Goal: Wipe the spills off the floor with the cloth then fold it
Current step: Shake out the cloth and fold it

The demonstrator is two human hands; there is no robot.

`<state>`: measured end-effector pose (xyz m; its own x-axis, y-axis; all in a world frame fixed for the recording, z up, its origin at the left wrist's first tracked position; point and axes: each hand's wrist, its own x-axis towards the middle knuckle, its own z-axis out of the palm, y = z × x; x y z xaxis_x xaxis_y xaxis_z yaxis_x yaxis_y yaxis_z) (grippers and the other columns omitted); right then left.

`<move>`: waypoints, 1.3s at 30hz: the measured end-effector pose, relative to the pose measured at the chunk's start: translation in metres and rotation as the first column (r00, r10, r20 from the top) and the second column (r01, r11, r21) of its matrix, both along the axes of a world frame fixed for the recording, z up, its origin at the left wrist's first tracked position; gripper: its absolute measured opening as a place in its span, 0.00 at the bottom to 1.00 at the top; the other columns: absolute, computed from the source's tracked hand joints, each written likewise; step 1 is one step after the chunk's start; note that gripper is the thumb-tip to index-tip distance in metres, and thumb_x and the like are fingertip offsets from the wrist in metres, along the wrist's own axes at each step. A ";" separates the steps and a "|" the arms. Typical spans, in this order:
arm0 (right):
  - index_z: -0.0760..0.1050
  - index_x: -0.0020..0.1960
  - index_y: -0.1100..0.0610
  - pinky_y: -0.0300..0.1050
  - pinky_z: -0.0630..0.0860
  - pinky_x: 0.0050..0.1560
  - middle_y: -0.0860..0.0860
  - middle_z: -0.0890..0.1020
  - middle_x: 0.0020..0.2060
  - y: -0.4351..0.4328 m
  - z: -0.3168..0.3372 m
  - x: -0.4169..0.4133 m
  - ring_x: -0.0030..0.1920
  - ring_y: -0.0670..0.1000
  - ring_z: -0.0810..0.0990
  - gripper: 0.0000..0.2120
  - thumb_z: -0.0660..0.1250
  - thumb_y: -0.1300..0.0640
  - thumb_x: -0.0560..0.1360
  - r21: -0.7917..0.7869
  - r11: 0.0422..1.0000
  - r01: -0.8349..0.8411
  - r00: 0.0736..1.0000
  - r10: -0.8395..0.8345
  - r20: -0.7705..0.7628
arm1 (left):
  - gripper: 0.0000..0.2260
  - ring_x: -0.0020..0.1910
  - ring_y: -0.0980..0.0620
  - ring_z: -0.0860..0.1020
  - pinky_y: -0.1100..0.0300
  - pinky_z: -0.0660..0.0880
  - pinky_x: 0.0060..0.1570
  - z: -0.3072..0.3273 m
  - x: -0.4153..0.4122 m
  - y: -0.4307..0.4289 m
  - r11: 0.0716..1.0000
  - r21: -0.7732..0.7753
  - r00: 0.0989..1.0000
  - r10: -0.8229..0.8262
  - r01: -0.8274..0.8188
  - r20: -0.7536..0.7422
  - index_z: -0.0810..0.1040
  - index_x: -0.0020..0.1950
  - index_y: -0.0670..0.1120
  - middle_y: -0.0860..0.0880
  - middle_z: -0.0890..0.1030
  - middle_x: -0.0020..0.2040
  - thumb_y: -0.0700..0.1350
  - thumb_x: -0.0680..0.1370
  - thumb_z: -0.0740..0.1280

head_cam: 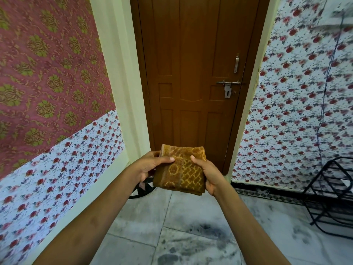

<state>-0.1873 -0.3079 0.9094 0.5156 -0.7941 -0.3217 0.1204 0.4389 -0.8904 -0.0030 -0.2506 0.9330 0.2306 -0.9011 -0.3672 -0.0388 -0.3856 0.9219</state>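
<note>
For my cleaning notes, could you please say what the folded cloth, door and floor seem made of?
Folded mustard-brown patterned cloth: fuzzy matte pile, likely cotton terry. Brown panelled door: visible grain, satin sheen, wood or laminate. Pale grey floor: veined, jointed slabs, probably marble.

We can read no words, numbers, brands or signs here; the cloth [181, 169], door [191, 73] and wallpaper [47, 73] show only patterns.
</note>
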 end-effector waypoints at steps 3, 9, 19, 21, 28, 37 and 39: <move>0.72 0.57 0.55 0.50 0.75 0.55 0.54 0.80 0.52 -0.001 0.007 -0.005 0.54 0.55 0.79 0.12 0.66 0.52 0.75 -0.089 0.991 -0.101 0.994 0.096 -0.059 | 0.41 0.69 0.44 0.65 0.44 0.64 0.68 -0.002 0.003 -0.002 0.989 -0.132 0.992 -0.057 0.071 0.109 0.62 0.72 0.54 0.46 0.67 0.69 0.53 0.64 0.78; 0.68 0.61 0.50 0.49 0.75 0.59 0.53 0.77 0.57 -0.008 0.011 -0.007 0.57 0.52 0.78 0.27 0.72 0.45 0.66 -0.399 0.855 -0.332 0.927 0.216 -0.307 | 0.37 0.65 0.52 0.68 0.52 0.67 0.63 0.015 0.007 -0.003 0.877 -0.118 0.857 -0.413 0.465 0.308 0.65 0.69 0.60 0.55 0.72 0.63 0.58 0.63 0.76; 0.74 0.60 0.56 0.55 0.74 0.61 0.56 0.79 0.55 -0.002 -0.010 -0.005 0.57 0.56 0.78 0.29 0.67 0.40 0.65 -0.096 0.994 -0.059 0.996 0.052 -0.074 | 0.20 0.54 0.47 0.78 0.51 0.76 0.55 -0.003 0.005 0.002 0.956 -0.035 0.953 -0.289 0.292 0.087 0.68 0.65 0.56 0.47 0.77 0.59 0.52 0.75 0.68; 0.70 0.64 0.56 0.61 0.71 0.63 0.57 0.76 0.59 0.002 -0.027 -0.005 0.61 0.58 0.74 0.35 0.69 0.38 0.64 0.037 0.999 -0.016 0.997 0.014 0.072 | 0.17 0.52 0.46 0.79 0.53 0.78 0.50 -0.015 0.004 0.004 0.986 -0.078 0.980 -0.154 0.145 -0.125 0.70 0.65 0.51 0.44 0.79 0.57 0.49 0.77 0.66; 0.72 0.63 0.55 0.62 0.74 0.59 0.56 0.78 0.61 0.015 -0.075 0.015 0.61 0.59 0.76 0.26 0.73 0.51 0.67 0.195 0.975 0.108 0.989 -0.126 0.081 | 0.16 0.53 0.41 0.80 0.49 0.78 0.48 -0.059 0.001 -0.002 0.991 0.063 0.864 0.137 -0.122 -0.484 0.75 0.61 0.42 0.39 0.81 0.56 0.46 0.76 0.69; 0.74 0.60 0.55 0.56 0.78 0.55 0.57 0.81 0.55 0.003 -0.105 -0.055 0.54 0.58 0.80 0.18 0.70 0.52 0.72 0.181 0.920 0.348 0.936 -0.330 -0.119 | 0.17 0.51 0.42 0.80 0.51 0.78 0.46 -0.094 -0.060 -0.027 0.983 0.174 0.920 0.018 0.054 -0.392 0.75 0.61 0.44 0.40 0.81 0.54 0.36 0.73 0.69; 0.75 0.60 0.55 0.58 0.77 0.57 0.57 0.81 0.56 -0.005 -0.110 -0.079 0.55 0.59 0.80 0.19 0.71 0.52 0.72 0.175 0.908 0.381 0.923 -0.364 -0.123 | 0.16 0.50 0.41 0.79 0.49 0.78 0.49 -0.095 -0.085 -0.037 0.982 0.172 0.927 -0.003 0.073 -0.376 0.74 0.62 0.44 0.40 0.80 0.54 0.34 0.74 0.66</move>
